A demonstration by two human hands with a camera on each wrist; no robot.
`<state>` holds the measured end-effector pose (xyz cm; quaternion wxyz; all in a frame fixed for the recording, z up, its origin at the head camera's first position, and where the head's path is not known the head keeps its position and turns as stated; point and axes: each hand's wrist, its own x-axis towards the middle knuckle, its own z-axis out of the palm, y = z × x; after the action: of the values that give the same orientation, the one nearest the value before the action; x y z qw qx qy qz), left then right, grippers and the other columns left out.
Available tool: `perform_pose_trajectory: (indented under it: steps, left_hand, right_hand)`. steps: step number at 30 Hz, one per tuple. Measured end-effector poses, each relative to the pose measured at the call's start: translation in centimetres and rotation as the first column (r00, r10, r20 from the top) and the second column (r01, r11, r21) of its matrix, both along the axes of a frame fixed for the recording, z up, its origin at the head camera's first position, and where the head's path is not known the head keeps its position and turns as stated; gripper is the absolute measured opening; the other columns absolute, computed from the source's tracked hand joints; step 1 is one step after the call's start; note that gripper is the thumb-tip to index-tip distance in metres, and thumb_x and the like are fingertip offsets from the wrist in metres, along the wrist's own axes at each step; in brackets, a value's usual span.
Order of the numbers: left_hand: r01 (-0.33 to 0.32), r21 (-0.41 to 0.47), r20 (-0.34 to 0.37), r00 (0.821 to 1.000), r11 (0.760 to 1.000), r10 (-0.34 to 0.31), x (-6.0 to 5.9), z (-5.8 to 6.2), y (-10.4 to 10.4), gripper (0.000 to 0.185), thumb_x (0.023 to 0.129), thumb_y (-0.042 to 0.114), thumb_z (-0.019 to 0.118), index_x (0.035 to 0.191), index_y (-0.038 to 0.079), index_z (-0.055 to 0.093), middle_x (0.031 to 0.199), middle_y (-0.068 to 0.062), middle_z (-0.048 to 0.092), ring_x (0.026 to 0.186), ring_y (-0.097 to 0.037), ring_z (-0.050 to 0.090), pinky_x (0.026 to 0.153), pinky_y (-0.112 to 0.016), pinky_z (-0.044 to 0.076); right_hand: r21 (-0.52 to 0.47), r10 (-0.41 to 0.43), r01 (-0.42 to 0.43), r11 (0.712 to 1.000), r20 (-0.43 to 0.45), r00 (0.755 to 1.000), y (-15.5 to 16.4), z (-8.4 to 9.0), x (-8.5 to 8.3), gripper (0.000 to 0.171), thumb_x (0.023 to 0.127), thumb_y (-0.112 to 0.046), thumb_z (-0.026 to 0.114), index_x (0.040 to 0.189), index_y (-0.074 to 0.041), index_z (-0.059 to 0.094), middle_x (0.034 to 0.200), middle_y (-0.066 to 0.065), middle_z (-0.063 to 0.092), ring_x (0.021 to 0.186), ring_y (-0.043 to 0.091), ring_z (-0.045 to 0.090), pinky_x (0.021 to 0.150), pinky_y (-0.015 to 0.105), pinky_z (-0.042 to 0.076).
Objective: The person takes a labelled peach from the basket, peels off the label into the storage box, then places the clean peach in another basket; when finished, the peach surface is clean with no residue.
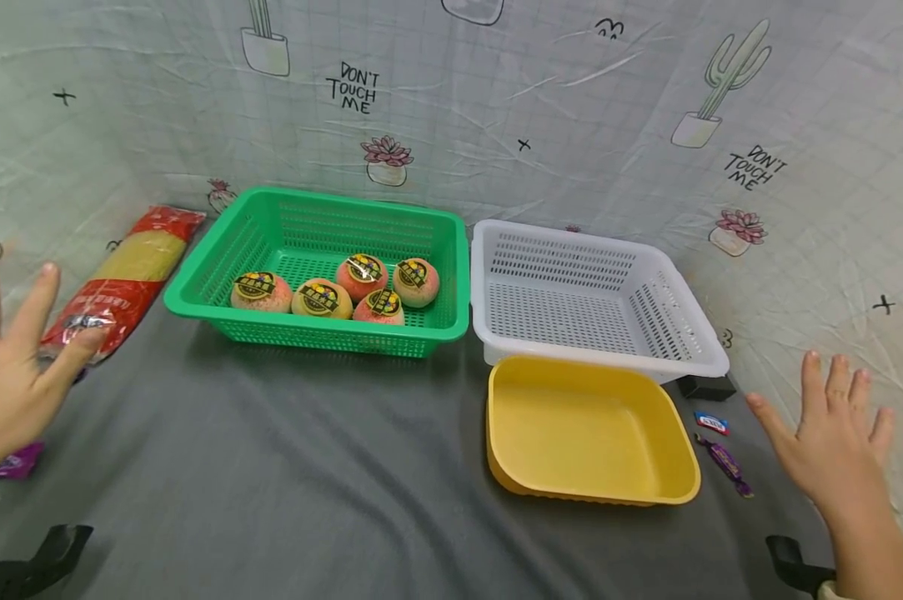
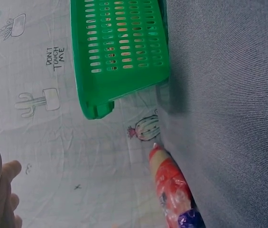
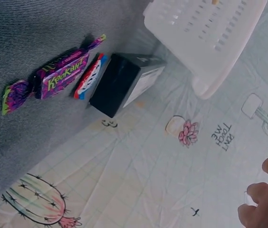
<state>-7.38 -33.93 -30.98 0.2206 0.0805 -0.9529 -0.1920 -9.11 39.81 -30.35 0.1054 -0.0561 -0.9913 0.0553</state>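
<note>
My left hand [image 1: 12, 367] is raised at the left edge with its fingers spread, holding nothing. Behind its fingertips lies a long red and yellow plastic packet [image 1: 124, 275], and a purple wrapped piece [image 1: 19, 461] shows below the hand. At the far right my right hand [image 1: 841, 437] is held up too, fingers apart and bare. Nearest to it are a purple candy [image 1: 724, 465] in a twisted wrapper, a small blue and red wrapped sweet [image 1: 711, 422] and a black box [image 3: 117, 83].
A green basket [image 1: 323, 333] at the back holds several peach-like fruits [image 1: 322, 298] with black and yellow labels. Beside it stands a white perforated basket [image 1: 556, 300]. In front of that sits a yellow bin [image 1: 594, 433]. Patterned sheeting [image 1: 451, 108] rises behind the grey cloth [image 1: 308, 467].
</note>
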Motion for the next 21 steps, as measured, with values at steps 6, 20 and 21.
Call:
perform_pose_trajectory:
  steps: [6, 20, 21]
  left_hand:
    - [0.016, -0.028, -0.001, 1.000, 0.999, -0.016, -0.2, 0.6, 0.1, 0.097, 0.086, 0.076, 0.019, 0.151, 0.005, 0.010, 0.154, -0.018, -0.016, 0.138, -0.042, -0.015, 0.103, -0.064, -0.010]
    - [0.280, 0.046, -0.017, 0.960, 0.959, -0.280, -3.9, 0.8, 0.8, 0.067, 0.102, 0.045, 0.032, 0.151, 0.002, 0.014, 0.153, -0.026, -0.009, 0.138, -0.041, -0.014, 0.103, -0.061, -0.013]
    - [0.320, 0.089, -0.035, 0.947, 0.943, -0.319, -4.3, 0.6, 0.9, 0.063, 0.103, 0.039, 0.034, 0.150, 0.001, 0.016, 0.154, -0.024, -0.009, 0.138, -0.040, -0.014, 0.104, -0.061, -0.012]
  right_hand:
    - [0.007, 0.039, -0.039, 0.999, -0.004, 0.999, -0.4, 0.5, -0.2, 0.094, 0.094, -0.060, 0.039, 0.148, 0.000, -0.008, 0.148, 0.029, -0.018, 0.134, 0.042, -0.022, 0.099, 0.066, -0.016]
    - [-0.308, 0.369, -0.362, 0.880, -0.039, 0.929, -7.6, 6.4, -5.7, 0.088, 0.097, -0.034, 0.054, 0.151, -0.015, -0.012, 0.155, 0.013, -0.014, 0.139, 0.042, -0.008, 0.100, 0.069, -0.002]
    - [-0.343, 0.388, -0.375, 0.861, -0.034, 0.921, -8.4, 6.7, -6.2, 0.089, 0.096, -0.034, 0.055, 0.151, -0.018, -0.012, 0.156, 0.010, -0.013, 0.139, 0.042, -0.006, 0.099, 0.070, 0.002]
